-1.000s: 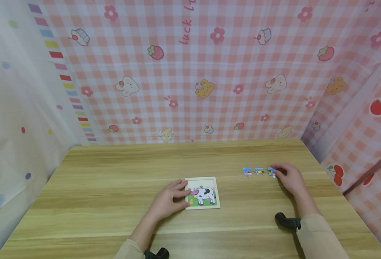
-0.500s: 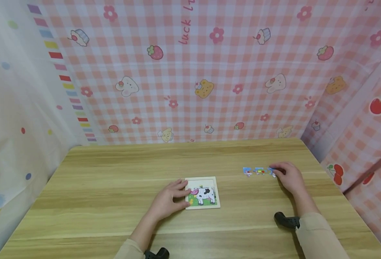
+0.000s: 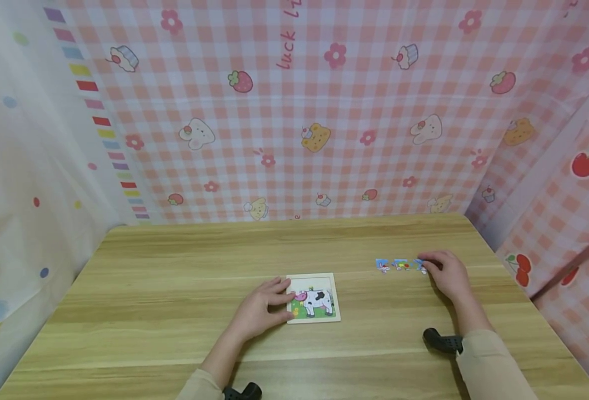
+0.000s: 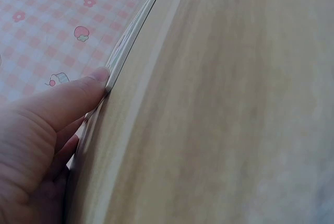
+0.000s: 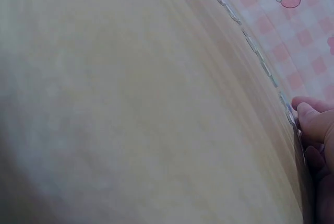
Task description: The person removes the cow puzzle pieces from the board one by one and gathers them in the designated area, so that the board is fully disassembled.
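Observation:
A square puzzle tray [image 3: 337, 305] with a cow picture lies flat near the table's middle; the upper strip inside its frame is bare. My left hand [image 3: 260, 311] rests on the tray's left edge, fingers spread, and in the left wrist view its thumb touches the tray's rim [image 4: 128, 41]. To the right, a row of three small pieces lies on the table: a left piece [image 3: 382, 265], a middle piece [image 3: 402, 265] and a right piece [image 3: 418, 263]. My right hand [image 3: 449, 278] has thumb and forefinger at the right piece, partly covering it; the right wrist view shows the fingertips at its edge.
The wooden table [image 3: 174, 266] reaches back to a pink checked cloth [image 3: 284, 111]. White cloth [image 3: 24, 166] hangs at the left and cherry-patterned cloth [image 3: 574, 205] at the right. Black wrist mounts [image 3: 443, 341] are on both forearms.
My right thumb and forefinger have closed slightly over the right piece, covering more of it. My left hand, the tray and the other two pieces have not visibly moved.

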`<state>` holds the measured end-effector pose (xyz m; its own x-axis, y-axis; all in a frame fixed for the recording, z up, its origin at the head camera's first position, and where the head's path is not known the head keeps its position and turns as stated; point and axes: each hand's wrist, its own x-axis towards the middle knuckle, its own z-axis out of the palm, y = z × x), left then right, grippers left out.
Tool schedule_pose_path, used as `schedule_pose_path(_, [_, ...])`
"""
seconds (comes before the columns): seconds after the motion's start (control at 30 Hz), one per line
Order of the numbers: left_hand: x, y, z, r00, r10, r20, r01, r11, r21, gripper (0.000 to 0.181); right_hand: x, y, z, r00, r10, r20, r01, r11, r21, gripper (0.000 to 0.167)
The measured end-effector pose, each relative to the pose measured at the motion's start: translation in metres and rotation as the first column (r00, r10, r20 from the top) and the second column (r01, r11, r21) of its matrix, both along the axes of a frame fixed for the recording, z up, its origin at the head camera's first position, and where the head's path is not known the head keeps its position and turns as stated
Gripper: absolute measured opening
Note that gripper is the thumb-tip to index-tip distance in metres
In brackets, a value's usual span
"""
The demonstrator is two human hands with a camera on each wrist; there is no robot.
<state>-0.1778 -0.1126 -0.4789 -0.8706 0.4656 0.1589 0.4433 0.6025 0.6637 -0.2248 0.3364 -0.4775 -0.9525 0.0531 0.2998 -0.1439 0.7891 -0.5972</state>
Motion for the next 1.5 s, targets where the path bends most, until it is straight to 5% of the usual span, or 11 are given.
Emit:
schedule_pose_path(0.27, [0.000, 0.000, 0.000, 1.000, 0.002, -0.003, -0.002, 1.000, 0.000, 0.044, 0.004, 0.000, 0.001, 0.999, -0.036, 0.019, 0.037, 0.999, -0.040, 0.025])
schedule_pose_path(0.53, [0.000, 0.000, -0.002, 1.000, 0.004, -0.016, -0.004, 1.000, 0.005, 0.044, 0.010, -0.009, 0.008, 0.996, -0.022, -0.089, 0.014, 0.996, -0.084, 0.024])
schedule_pose_path(0.8, [0.000, 0.000, -0.001, 1.000, 0.009, -0.011, -0.009, 1.000, 0.017, 0.044, 0.012, -0.041, 0.020, 0.989, 0.083, -0.119, -0.098, 0.987, -0.130, 0.023])
schedule_pose_path(1.07, [0.000, 0.001, -0.002, 1.000, 0.016, -0.013, -0.015, 1.000, 0.021, 0.046, 0.009, -0.081, 0.017, 0.974, 0.202, -0.101, -0.215, 0.965, -0.149, 0.021])
schedule_pose_path(1.5, [-0.002, 0.002, -0.004, 0.998, 0.060, -0.024, -0.060, 0.998, -0.021, 0.069, 0.010, -0.133, 0.011, 0.911, 0.407, -0.064, -0.412, 0.904, -0.116, 0.020])
